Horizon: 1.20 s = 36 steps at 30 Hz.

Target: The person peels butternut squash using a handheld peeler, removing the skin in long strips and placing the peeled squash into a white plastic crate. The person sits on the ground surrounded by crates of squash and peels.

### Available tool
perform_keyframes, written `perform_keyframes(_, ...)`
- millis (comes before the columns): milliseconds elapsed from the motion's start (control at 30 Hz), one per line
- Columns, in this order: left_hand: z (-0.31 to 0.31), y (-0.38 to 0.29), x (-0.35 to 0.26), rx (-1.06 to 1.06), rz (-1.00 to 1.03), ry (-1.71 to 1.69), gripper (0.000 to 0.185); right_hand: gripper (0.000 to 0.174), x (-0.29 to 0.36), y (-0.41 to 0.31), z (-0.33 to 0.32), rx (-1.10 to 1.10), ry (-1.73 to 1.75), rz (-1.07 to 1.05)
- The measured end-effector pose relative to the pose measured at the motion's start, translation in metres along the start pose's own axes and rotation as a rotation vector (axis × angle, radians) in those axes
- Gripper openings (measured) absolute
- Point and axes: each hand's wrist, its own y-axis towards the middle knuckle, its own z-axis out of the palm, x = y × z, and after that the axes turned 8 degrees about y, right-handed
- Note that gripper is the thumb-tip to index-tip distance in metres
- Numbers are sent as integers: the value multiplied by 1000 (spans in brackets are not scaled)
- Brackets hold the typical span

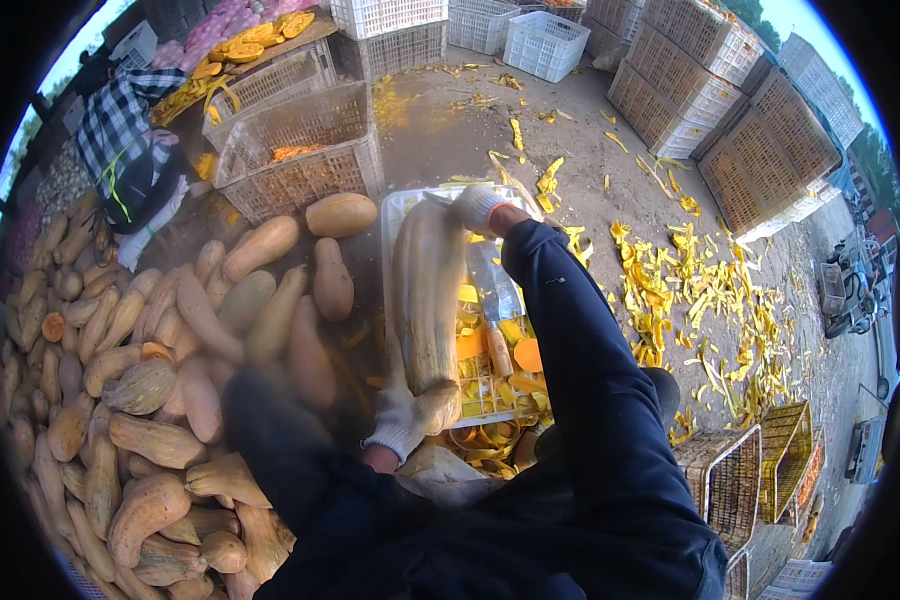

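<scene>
A long tan squash (427, 292) lies lengthwise over a white plastic crate (388, 225) between my legs. My left hand (405, 416), in a white knit glove, grips its near end. At the far end is my gloved right hand (478, 208), closed around a tool whose thin blade (436, 198) sticks out to the left; its handle is hidden in the glove. Beside the squash, a cleaver with a broad metal blade (491, 274) and wooden handle (499, 349) rests on the crate. Orange squash pieces (527, 354) and yellow peel lie around it.
Many whole squashes (154, 442) are heaped at my left. A large plastic crate (300, 176) with orange scraps stands ahead left, near a person in a checked shirt (124, 120). Yellow peelings (660, 277) litter the ground at right. Stacked crates (682, 75) stand beyond; more crates (720, 480) are near right.
</scene>
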Motion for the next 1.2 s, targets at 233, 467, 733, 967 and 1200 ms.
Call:
perform_keyframes(233, -3, -5, 5, -9, 65, -75, 104, 44, 21, -31, 27, -116, 304, 109)
perform_keyframes(467, 0, 2, 20, -36, 117, 56, 90, 38, 65, -94, 54, -27, -63, -11)
perform_keyframes(733, 7, 8, 51, -86, -55, -437, 72, 27, 160, -259, 125, -128, 79, -63)
perform_keyframes(967, 0, -8, 55, -77, 202, -415, 81, 39, 256, -391, 122, 362, 311, 162)
perform_keyframes(1200, 5, -56, 19, -5, 92, 76, 132, 27, 152, -246, 2, -212, 17, 98)
